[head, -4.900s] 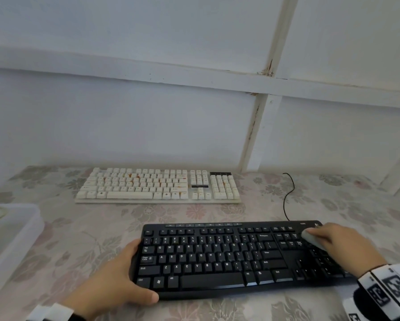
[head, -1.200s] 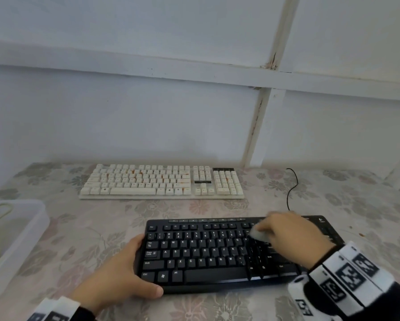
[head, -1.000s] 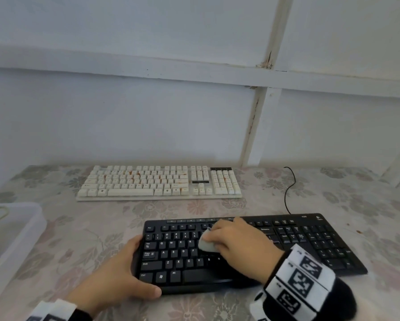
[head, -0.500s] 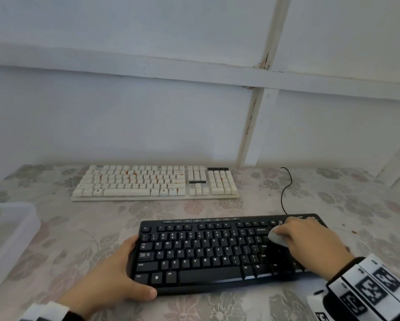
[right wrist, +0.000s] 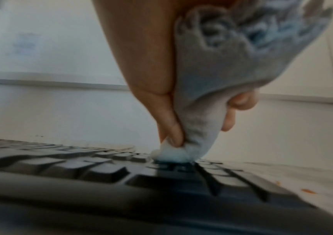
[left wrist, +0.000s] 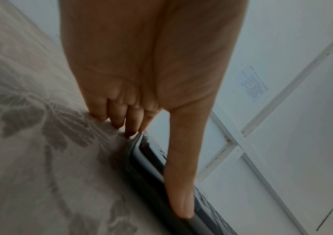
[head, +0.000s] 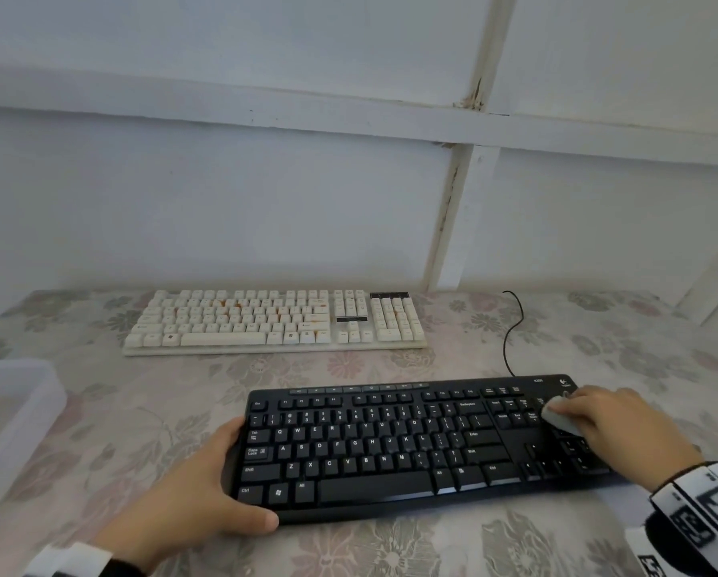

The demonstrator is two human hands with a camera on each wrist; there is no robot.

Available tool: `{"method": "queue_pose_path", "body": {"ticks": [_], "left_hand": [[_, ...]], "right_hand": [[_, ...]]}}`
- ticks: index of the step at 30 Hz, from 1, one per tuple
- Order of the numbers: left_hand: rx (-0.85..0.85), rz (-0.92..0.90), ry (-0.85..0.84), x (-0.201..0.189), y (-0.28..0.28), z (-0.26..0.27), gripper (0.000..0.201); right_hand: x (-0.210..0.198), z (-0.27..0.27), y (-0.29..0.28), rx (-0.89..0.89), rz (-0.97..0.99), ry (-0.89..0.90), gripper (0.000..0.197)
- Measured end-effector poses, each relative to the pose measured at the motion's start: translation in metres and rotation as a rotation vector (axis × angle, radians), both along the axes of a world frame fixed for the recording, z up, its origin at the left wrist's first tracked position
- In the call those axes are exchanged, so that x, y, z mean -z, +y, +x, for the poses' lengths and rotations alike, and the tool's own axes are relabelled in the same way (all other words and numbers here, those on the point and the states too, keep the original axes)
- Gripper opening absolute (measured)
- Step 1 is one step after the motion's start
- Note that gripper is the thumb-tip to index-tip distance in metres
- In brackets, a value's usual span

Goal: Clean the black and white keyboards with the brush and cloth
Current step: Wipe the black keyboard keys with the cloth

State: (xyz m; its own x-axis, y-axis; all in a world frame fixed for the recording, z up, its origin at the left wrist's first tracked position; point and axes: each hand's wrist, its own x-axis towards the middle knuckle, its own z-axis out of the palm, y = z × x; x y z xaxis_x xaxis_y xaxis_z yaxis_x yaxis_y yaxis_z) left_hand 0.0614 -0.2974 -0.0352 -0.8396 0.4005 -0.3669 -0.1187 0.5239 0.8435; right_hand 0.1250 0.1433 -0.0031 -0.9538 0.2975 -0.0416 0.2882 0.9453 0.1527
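The black keyboard (head: 411, 443) lies near me on the floral tablecloth, and the white keyboard (head: 274, 322) lies farther back by the wall. My left hand (head: 207, 493) grips the black keyboard's front left corner. Its thumb (left wrist: 179, 174) lies along the front edge (left wrist: 147, 167), and its fingers are curled at the left end. My right hand (head: 611, 426) pinches a bunched pale grey-blue cloth (head: 561, 420) and presses it on the keys at the right end, by the number pad. In the right wrist view the cloth (right wrist: 202, 127) touches the keys (right wrist: 101, 174). No brush is in view.
A clear plastic box (head: 12, 414) stands at the table's left edge. The black keyboard's cable (head: 511, 339) curls back toward the wall, right of the white keyboard. Small orange crumbs (right wrist: 306, 191) lie on the tablecloth to the right. A white panelled wall closes the back.
My right hand swept the cloth from the middle keys to the right end of the black keyboard. The left hand kept its hold on the corner.
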Motion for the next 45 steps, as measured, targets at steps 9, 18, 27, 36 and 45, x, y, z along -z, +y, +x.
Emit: {"method": "queue_pose_path", "body": {"ticks": [9, 18, 27, 36, 45], "left_hand": [[-0.015, 0.038, -0.005, 0.001, 0.001, 0.002, 0.129], [-0.025, 0.039, 0.013, 0.007, -0.001, 0.0, 0.115], [-0.01, -0.008, 0.043, 0.009, -0.002, -0.003, 0.116], [-0.015, 0.013, 0.024, 0.005, -0.001, -0.003, 0.115], [-0.01, -0.005, 0.027, 0.001, 0.0, -0.001, 0.122]], "right_hand": [[-0.009, -0.002, 0.017, 0.165, -0.15, 0.044, 0.018], [-0.028, -0.012, -0.017, 0.085, -0.188, 0.04, 0.012], [0.0, -0.006, -0.033, -0.125, -0.163, -0.022, 0.032], [-0.025, 0.007, 0.003, 0.093, -0.203, 0.03, 0.023], [-0.031, 0.003, 0.007, 0.226, -0.441, 0.087, 0.005]]}}
